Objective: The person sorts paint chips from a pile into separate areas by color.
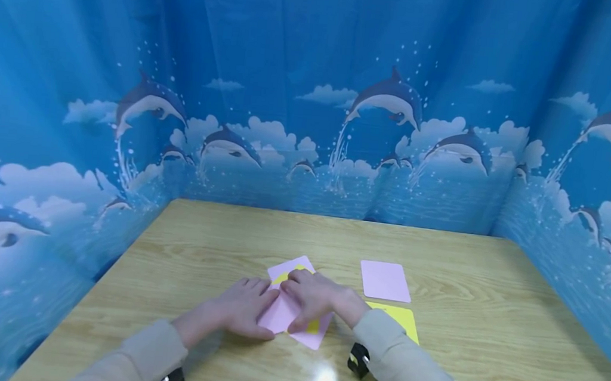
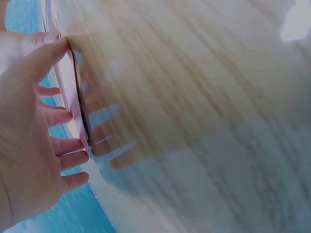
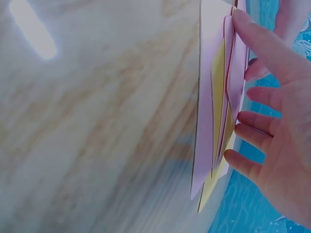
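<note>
1. Blue curtains [image 1: 295, 46] wall off this spot on three sides, printed with leaping dolphins [image 1: 388, 98], white clouds and pale water.
2. Wood-grain table [image 1: 227, 232], glossy, with a bright patch of light reflected near its front.
3. Two beige sleeves [image 1: 405, 366] reach in from the front; the right one bears a small dark cross mark.
4. Between the hands, near the middle of the table, lies an untidy pile of pink and yellow cards [image 1: 276, 314], turned at differing angles, edges sticking out.
5. Left hand [image 1: 245, 306]: unclenched, fingers spread, thumb and fingertips touching the pile's left side.
6. Right hand [image 1: 314, 299]: over the pile from the right, fingers loosely extended, thumb and fingertips touching the cards; I see no clenching.
7. One pink square card [image 1: 386, 280] lies flat to the right of the pile, well apart from it.
8. Just nearer than that, a yellow card [image 1: 400, 317], partly hidden by the right sleeve.
9. Small black devices [image 1: 359, 361] sit at both wrists.
</note>
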`<state>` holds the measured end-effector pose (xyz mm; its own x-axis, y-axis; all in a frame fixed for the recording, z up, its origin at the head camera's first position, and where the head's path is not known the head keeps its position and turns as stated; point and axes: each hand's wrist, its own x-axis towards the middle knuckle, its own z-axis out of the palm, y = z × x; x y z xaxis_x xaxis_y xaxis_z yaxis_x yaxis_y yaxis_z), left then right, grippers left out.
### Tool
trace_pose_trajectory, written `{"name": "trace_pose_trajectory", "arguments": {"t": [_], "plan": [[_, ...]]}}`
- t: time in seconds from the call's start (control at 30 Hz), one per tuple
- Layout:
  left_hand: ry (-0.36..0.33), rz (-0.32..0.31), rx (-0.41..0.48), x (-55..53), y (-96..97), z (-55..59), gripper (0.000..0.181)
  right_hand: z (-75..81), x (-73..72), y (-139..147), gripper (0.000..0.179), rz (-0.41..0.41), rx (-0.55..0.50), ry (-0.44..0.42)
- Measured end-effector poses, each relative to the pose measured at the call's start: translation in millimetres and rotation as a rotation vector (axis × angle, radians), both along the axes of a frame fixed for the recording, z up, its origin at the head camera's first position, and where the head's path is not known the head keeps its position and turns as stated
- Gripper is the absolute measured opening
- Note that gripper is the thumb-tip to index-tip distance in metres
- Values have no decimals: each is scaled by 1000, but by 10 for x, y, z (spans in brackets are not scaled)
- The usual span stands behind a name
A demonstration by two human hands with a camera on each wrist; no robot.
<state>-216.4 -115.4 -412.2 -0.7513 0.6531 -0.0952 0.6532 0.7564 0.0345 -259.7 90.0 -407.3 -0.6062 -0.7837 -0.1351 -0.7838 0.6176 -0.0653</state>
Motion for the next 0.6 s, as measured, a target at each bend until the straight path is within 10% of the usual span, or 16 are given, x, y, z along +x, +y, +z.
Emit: {"name": "trace_pose_trajectory", "arguments": {"t": [0.6], "plan": [[96,-49,41,-60,-16,-5,80,19,17,10,88,16,-2,3]]}}
